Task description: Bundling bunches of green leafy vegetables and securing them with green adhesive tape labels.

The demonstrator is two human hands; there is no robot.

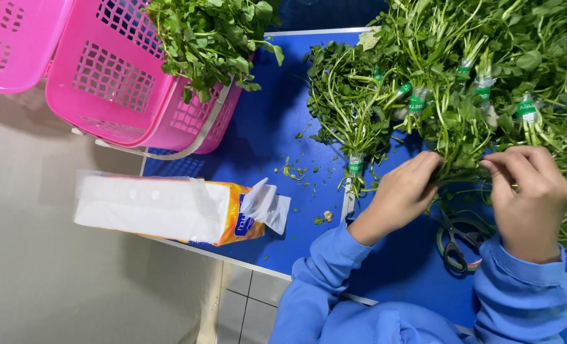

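Head view | left hand [401,191] and right hand [527,191], in blue sleeves, both pinch a leafy green bunch [455,156] on the blue table [264,127] | scissors [455,245] lie just below that bunch | taped bunches [417,95] heap just above it | pink basket [143,83] of greens well left.

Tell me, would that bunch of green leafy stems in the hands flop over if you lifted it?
Probably. The bunch of green leafy stems has long thin stalks, so loose ends would likely droop. It looks light. The small leaves seem fragile: bits already lie on the blue table. Both hands, left and right, grip it.
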